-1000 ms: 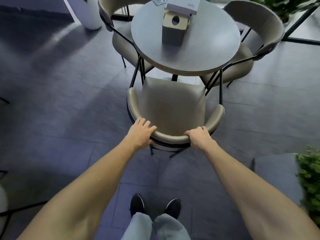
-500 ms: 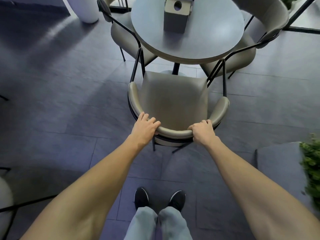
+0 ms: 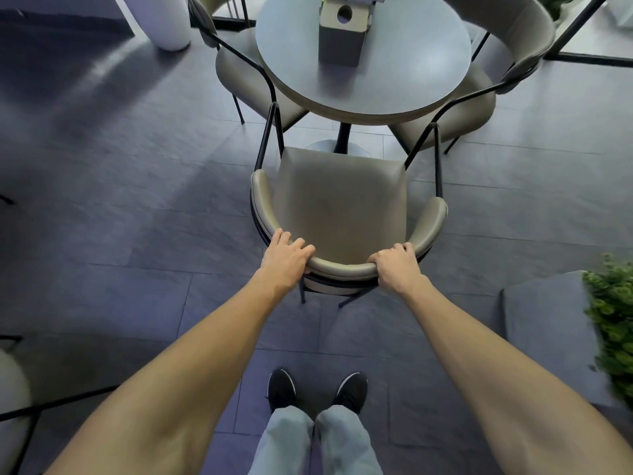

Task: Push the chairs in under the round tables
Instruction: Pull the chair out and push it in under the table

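Observation:
A beige chair with a black metal frame stands in front of me, facing the round grey table. The seat's front edge lies just short of the table's rim, with the table's foot showing between them. My left hand grips the left part of the curved backrest, fingers over its top. My right hand grips the right part of the same backrest. Two more beige chairs, one on the left and one on the right, sit with their seats partly under the table.
A grey box with a round hole stands on the table. A white pillar rises at the far left. A green plant and a grey cushion are at my right. Another chair shows at the left edge.
Both hands have kept their grip on the backrest. The table has slid up in the view, and a gap now shows between the seat's front edge and the table's rim.

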